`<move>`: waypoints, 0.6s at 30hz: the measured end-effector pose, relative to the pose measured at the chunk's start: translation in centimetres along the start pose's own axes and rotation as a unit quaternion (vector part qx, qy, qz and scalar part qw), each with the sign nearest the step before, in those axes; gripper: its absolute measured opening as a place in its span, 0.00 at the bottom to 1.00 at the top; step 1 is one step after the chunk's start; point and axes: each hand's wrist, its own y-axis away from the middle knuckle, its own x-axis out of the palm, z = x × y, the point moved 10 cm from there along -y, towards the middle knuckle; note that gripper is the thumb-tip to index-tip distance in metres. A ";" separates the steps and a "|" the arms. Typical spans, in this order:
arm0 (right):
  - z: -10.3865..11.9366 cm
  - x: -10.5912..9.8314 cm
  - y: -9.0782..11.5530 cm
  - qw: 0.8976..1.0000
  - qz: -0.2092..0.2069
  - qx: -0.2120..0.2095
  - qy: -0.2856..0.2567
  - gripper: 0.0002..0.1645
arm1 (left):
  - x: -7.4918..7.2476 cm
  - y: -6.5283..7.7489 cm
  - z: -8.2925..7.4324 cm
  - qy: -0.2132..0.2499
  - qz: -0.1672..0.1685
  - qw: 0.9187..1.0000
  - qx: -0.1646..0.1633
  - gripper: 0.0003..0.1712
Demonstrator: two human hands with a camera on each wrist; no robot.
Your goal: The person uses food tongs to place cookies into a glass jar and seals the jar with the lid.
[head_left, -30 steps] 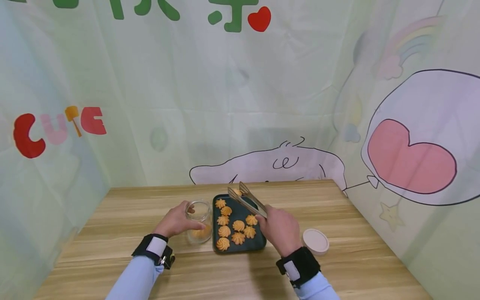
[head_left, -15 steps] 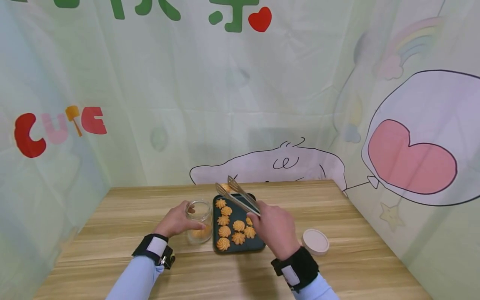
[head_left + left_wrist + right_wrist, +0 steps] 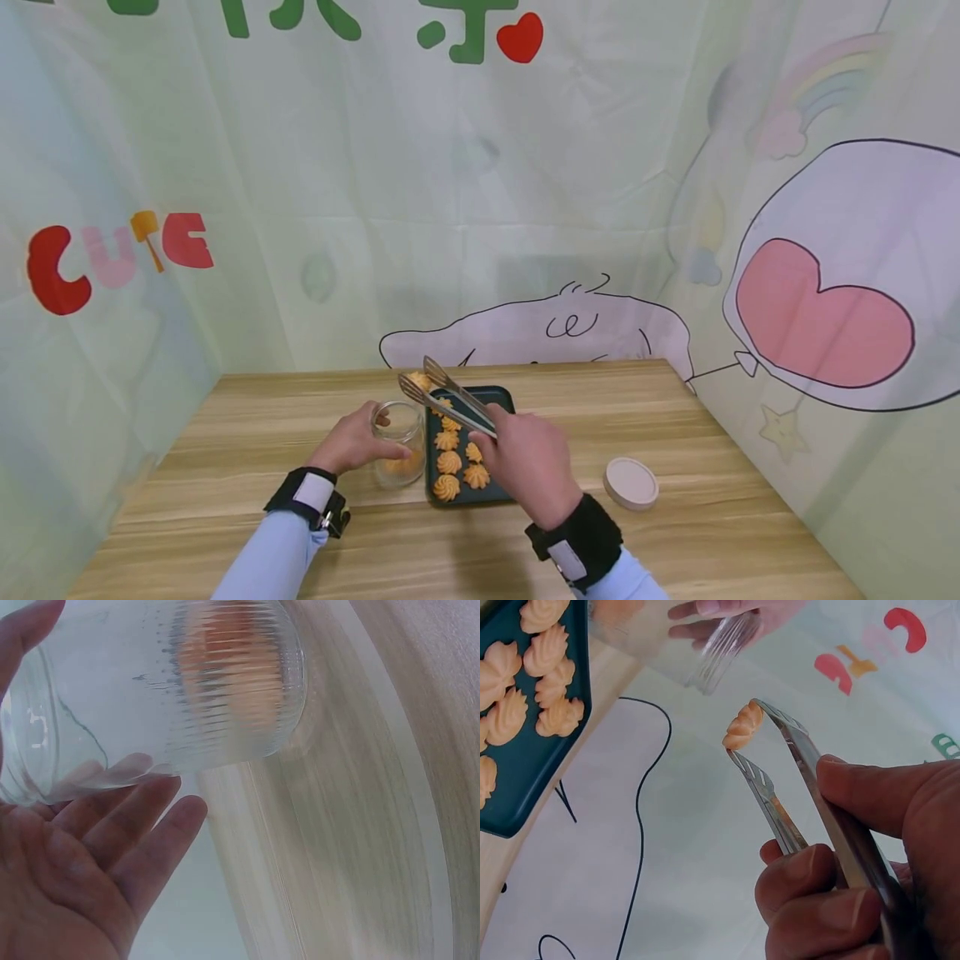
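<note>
The cookie (image 3: 743,727) pinched between the tong tips has travelled left since a second ago, from above the far end of the tray to just beyond the jar's rim, and it hangs in the air clear of both; the tongs (image 3: 444,394) have swung with it, and the right hand (image 3: 525,462), clenched round their handles, has slid left over the tray's near right corner, covering cookies that showed before; the left hand (image 3: 352,442) has not budged, its fingers wrapped round the glass jar (image 3: 398,442), which stands upright on the table with a cookie or more at its bottom; just right of the jar lies the dark tray (image 3: 501,396), with the remaining cookies (image 3: 448,461) in rows; well off to the right sits a round pale lid (image 3: 631,483) on the wooden table (image 3: 255,417); the tongs' long axis runs from the right hand up and away to the left, tips toward the back wall.
</note>
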 end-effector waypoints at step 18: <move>2.8 1.0 0.1 0.998 0.022 -0.050 0.002 0.24 | 0.0 -0.1 0.2 0.008 0.005 1.000 0.004 0.51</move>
